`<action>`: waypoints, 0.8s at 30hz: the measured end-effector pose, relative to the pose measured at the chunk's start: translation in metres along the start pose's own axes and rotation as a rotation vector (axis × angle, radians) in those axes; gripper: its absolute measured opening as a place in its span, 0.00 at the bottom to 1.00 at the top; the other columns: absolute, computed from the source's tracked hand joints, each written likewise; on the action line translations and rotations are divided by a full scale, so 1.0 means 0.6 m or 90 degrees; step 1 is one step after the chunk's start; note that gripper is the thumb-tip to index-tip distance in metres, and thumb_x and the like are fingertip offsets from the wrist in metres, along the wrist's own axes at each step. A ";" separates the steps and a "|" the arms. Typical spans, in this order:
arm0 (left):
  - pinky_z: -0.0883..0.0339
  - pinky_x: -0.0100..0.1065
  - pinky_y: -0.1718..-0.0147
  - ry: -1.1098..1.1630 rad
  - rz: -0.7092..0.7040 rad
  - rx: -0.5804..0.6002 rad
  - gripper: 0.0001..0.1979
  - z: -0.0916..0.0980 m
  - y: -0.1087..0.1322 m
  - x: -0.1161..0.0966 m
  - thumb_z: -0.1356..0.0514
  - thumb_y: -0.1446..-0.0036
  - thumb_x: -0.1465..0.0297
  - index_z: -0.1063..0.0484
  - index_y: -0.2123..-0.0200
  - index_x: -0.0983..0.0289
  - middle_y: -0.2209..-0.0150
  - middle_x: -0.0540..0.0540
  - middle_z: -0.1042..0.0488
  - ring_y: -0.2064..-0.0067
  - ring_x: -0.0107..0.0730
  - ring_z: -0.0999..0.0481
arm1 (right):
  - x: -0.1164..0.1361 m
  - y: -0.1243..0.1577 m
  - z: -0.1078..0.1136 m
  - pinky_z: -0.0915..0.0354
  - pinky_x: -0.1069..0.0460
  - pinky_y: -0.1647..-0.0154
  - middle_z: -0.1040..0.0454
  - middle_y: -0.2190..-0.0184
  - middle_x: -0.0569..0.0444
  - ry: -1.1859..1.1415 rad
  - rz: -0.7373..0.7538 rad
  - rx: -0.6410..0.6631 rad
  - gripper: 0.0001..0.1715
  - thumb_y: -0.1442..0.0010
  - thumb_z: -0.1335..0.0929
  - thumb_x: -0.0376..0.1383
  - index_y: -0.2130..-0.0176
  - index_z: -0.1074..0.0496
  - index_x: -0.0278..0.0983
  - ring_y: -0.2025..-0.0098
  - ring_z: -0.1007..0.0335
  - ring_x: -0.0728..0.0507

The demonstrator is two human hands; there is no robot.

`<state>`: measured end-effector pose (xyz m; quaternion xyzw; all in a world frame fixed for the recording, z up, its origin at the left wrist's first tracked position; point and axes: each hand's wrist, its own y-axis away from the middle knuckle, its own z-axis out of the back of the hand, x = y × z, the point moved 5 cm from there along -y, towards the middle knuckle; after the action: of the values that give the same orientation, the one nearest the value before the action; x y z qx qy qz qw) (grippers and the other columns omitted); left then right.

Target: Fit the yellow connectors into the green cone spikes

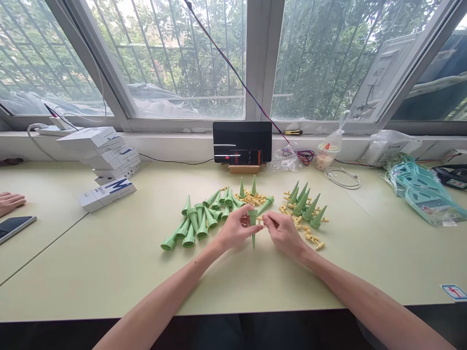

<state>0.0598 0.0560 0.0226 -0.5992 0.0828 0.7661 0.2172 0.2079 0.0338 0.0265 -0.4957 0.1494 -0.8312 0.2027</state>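
Note:
My left hand (237, 227) is closed round a green cone (253, 233), which points downward with its wide end up. Just right of it, my right hand (282, 231) pinches a small yellow piece (260, 220) against the cone's side. Beyond my hands another green cone (265, 205) lies tilted by a pile of yellow pieces (251, 198). A heap of green cones (199, 218) lies to the left of my hands. Several green cones (310, 209) with yellow parts stand or lean on the right, beside loose yellow pieces (314, 239).
Behind stands a black tablet (242, 138) with a phone on a cardboard stand (243, 169). White boxes (107, 193) are stacked at left, near another person's hand (10, 201) and a phone (16, 227). A bagged cup (326, 153), a coiled cable (342, 179) and teal plastic items (419, 189) lie right.

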 end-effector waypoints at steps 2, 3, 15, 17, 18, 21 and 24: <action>0.49 0.25 0.78 0.008 0.005 0.005 0.19 0.000 0.000 0.000 0.33 0.48 0.62 0.35 0.57 0.63 0.79 0.40 0.46 0.77 0.21 0.46 | 0.000 0.000 -0.001 0.54 0.52 0.75 0.49 0.81 0.61 0.000 0.002 -0.001 0.21 0.32 0.40 0.38 0.76 0.47 0.38 0.77 0.56 0.50; 0.49 0.25 0.78 0.012 0.008 0.005 0.20 0.000 0.000 0.000 0.33 0.48 0.62 0.35 0.57 0.63 0.79 0.40 0.46 0.77 0.21 0.46 | 0.000 0.000 -0.001 0.54 0.52 0.76 0.49 0.81 0.61 0.001 0.003 0.000 0.21 0.32 0.40 0.38 0.76 0.48 0.38 0.77 0.56 0.50; 0.48 0.25 0.78 0.009 -0.001 -0.002 0.19 0.001 0.000 -0.001 0.33 0.48 0.63 0.34 0.57 0.63 0.78 0.41 0.45 0.76 0.21 0.45 | -0.001 0.000 -0.001 0.54 0.52 0.76 0.49 0.81 0.61 0.011 0.006 0.000 0.22 0.32 0.40 0.37 0.76 0.48 0.38 0.77 0.56 0.50; 0.48 0.25 0.78 0.007 -0.003 -0.004 0.20 0.001 -0.001 0.000 0.33 0.48 0.63 0.34 0.57 0.63 0.78 0.41 0.46 0.76 0.21 0.45 | -0.001 0.000 0.000 0.54 0.51 0.76 0.49 0.81 0.61 0.013 0.007 -0.001 0.22 0.32 0.40 0.37 0.76 0.48 0.38 0.77 0.56 0.50; 0.48 0.25 0.78 0.006 -0.004 -0.005 0.20 0.001 -0.001 0.000 0.33 0.48 0.63 0.34 0.57 0.63 0.78 0.41 0.46 0.76 0.21 0.45 | -0.001 0.000 0.000 0.54 0.51 0.76 0.50 0.81 0.61 0.013 0.008 -0.002 0.22 0.32 0.40 0.37 0.77 0.48 0.38 0.77 0.56 0.50; 0.48 0.25 0.78 0.005 -0.010 -0.006 0.19 0.001 0.000 -0.003 0.33 0.48 0.63 0.34 0.57 0.63 0.78 0.41 0.45 0.77 0.21 0.46 | -0.001 0.000 0.000 0.55 0.51 0.76 0.50 0.81 0.61 0.010 0.005 -0.003 0.22 0.32 0.40 0.37 0.77 0.49 0.38 0.77 0.56 0.50; 0.49 0.25 0.78 0.009 -0.014 -0.008 0.18 0.001 0.000 -0.006 0.33 0.48 0.62 0.34 0.58 0.63 0.78 0.41 0.45 0.77 0.21 0.46 | -0.001 0.001 -0.001 0.55 0.51 0.76 0.50 0.81 0.61 0.004 0.002 -0.001 0.22 0.32 0.40 0.37 0.77 0.49 0.38 0.77 0.56 0.50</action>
<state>0.0601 0.0554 0.0263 -0.6070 0.0729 0.7597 0.2215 0.2078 0.0334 0.0257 -0.4929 0.1517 -0.8324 0.2028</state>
